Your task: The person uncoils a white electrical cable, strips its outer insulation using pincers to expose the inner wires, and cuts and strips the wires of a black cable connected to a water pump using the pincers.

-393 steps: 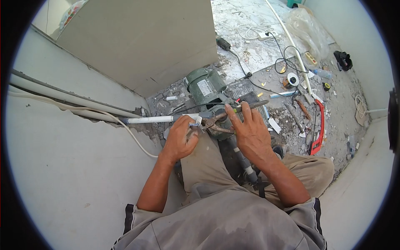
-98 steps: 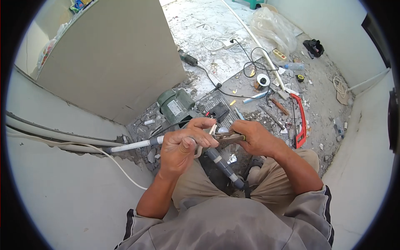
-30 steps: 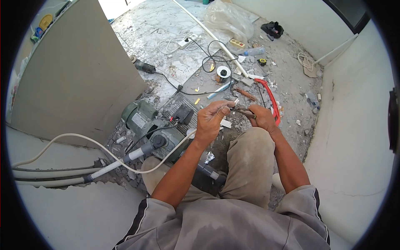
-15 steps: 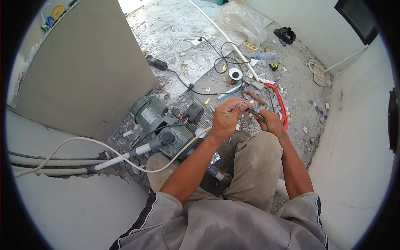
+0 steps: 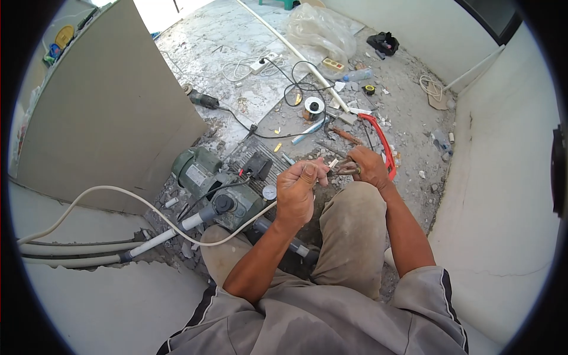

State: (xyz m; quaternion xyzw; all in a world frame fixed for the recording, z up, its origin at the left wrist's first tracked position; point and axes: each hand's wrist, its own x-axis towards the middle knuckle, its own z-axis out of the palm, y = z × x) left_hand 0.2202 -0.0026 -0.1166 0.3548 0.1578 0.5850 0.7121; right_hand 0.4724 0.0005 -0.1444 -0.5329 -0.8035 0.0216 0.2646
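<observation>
My left hand is closed in a pinch on the end of a white cable. That cable loops back across the pump to the wall at left. My right hand grips a pair of pliers, whose jaws point at my left fingertips, beside a small pale wire end. Whether the jaws touch the wire I cannot tell. Just left of my hands sits a green water pump with a black box and a round gauge.
A red hacksaw frame, a tape roll, a tape measure and a long white pipe lie on the rubble-strewn floor. An angle grinder rests by the partition. The right wall is close.
My hands have shifted slightly apart; the left has turned, and the pliers now show more openly between them. The whole view has moved, so the scene sits further left.
</observation>
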